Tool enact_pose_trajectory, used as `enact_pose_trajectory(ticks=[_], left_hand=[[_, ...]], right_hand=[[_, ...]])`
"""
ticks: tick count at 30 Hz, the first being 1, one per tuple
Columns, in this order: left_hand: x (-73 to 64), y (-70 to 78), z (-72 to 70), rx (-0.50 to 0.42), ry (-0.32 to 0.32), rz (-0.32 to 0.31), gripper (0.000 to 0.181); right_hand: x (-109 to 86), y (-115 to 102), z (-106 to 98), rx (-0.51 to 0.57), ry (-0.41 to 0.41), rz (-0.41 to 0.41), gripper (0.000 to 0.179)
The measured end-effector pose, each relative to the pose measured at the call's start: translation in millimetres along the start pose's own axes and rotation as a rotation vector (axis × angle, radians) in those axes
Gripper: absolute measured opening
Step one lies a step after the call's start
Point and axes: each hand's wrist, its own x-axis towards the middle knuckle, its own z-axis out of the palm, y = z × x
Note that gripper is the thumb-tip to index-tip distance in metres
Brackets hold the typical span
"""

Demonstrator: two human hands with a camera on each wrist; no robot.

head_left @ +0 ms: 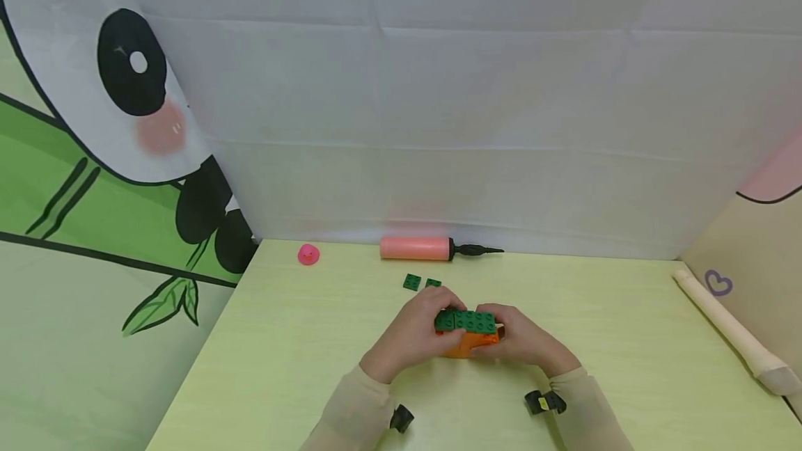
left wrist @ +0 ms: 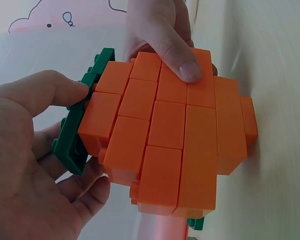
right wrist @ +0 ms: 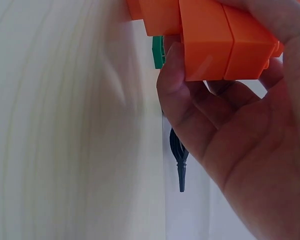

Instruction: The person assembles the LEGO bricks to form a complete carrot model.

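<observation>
Stepped rows of orange toy building bricks (left wrist: 165, 125), locked together, stand on the table at its front middle. Flat green bricks (head_left: 476, 322) lie along the top of this orange build. My left hand (head_left: 413, 326) pinches the green bricks at their left part, thumb in front and fingers behind, as the left wrist view shows. On the other side, my right hand (head_left: 526, 339) grips the orange build, its thumb (left wrist: 187, 67) against the front face. In the right wrist view, fingers of the right hand (right wrist: 255, 135) curl round the orange bricks' far side.
Two loose green bricks (head_left: 411, 282) lie just behind the hands. Farther back is a pink hand pump (head_left: 413, 248) with a black nozzle, near the wall cloth (head_left: 438, 124). A small pink toy (head_left: 308, 254) sits at back left. A long pale roll (head_left: 727, 326) lines the right edge.
</observation>
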Motion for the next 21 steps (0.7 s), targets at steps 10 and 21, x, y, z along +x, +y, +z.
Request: enact_pose_trajectory(ticks=[10,21], left_hand=[[-0.2,-1.1,-0.5,-0.049,-0.026,-0.045,0.019],[-1.0,-5.7,0.1,-0.092,-0.052,-0.087,0.020]], right_hand=[[0.7,0.3,0.4,0.005,-0.001,-0.013,0.029],[0.8,1.9,0.7,-0.012,-0.009,-0.013,0.028]])
